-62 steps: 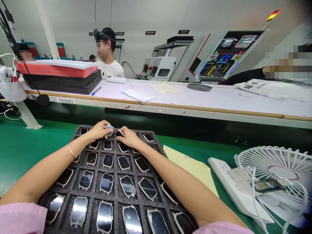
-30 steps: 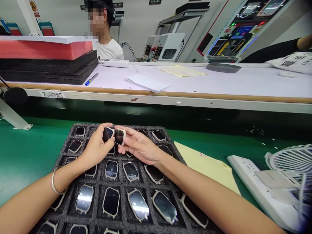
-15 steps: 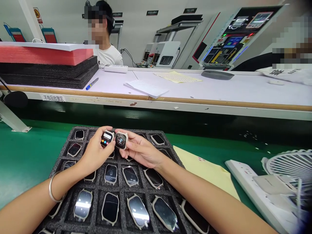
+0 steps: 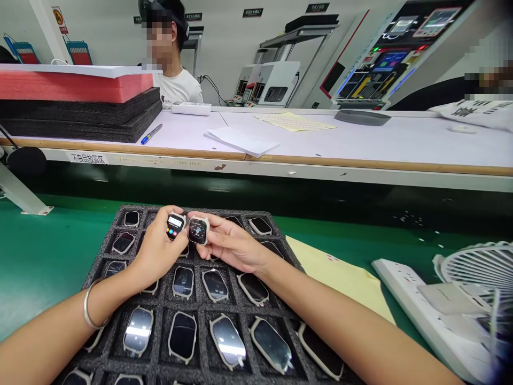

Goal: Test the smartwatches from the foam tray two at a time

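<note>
My left hand point(image 4: 162, 248) is closed around a smartwatch point(image 4: 175, 225) whose lit screen shows a white panel and coloured round icons. Right beside it, my right hand point(image 4: 234, 243) grips a second smartwatch point(image 4: 198, 231) by its edges, its screen lit with a dark dial. Neither watch has a strap. Both are held up side by side over the far part of a dark foam tray point(image 4: 158, 323). Several strapless watches with dark screens lie in the tray's compartments, among them one watch point(image 4: 182, 337) near the front. My hands and forearms hide some compartments.
Beyond the tray runs a white bench point(image 4: 360, 144) with stacked foam sheets point(image 4: 76, 115), a blue pen point(image 4: 151, 134) and papers point(image 4: 242, 140). A power strip point(image 4: 417, 305), a white fan point(image 4: 481, 267) and yellow paper point(image 4: 340, 278) lie to the right. A person point(image 4: 176, 80) is behind the bench.
The view has shifted slightly. Both hands still hold the two watches side by side, in nearly the same pose.
</note>
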The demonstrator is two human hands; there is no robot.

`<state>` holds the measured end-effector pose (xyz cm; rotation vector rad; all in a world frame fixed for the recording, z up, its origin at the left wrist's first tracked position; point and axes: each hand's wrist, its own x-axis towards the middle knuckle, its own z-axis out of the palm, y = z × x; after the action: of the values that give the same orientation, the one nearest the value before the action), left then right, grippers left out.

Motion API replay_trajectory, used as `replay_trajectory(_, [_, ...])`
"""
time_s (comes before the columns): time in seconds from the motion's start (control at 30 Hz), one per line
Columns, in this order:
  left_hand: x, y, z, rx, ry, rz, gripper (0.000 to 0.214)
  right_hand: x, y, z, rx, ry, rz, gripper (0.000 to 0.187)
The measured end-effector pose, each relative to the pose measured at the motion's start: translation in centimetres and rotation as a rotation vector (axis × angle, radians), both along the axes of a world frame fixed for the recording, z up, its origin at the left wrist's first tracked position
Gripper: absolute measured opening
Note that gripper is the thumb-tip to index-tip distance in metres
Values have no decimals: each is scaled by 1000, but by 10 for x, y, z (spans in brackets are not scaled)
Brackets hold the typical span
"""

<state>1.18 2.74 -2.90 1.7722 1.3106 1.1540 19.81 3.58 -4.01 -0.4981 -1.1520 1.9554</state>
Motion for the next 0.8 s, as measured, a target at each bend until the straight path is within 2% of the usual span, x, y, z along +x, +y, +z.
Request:
replay_trajectory(0.23, [-2,3,-1,-22,-46,0,36,1,1,0,-16,-9,-22,54])
replay_trajectory(0.8, [1,1,0,-31,-21,-26,35,2,-1,1,10,-16,14,50])
